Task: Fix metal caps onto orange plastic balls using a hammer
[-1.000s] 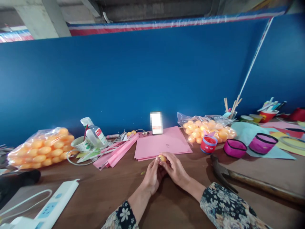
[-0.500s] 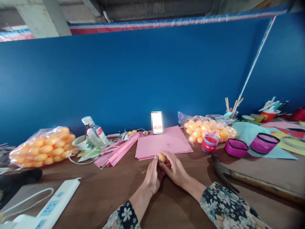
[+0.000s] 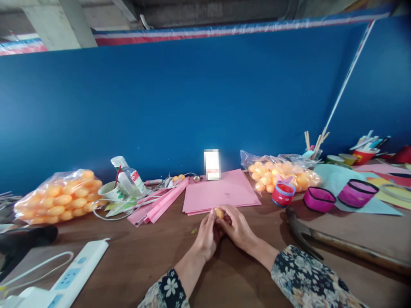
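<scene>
Both hands brought together, wrists apart, over the middle of the brown surface. Left hand: grip nearly closed, thumb raised against the left side of a small orange ball; the other fingers partly hidden. Right hand: grip also nearly closed, fingers curled over the ball's right side, thumb angled in below it. Ball held between the two grips, only its upper part showing; exact fingertip contact underneath cannot be told. It sits just on the near side of the pink paper sheets, which lie toward the surface's far edge, by the blue partition. Claw hammer to the right, well apart from the right hand, handle running toward the surface's right edge. Bagged orange balls near the far left corner.
</scene>
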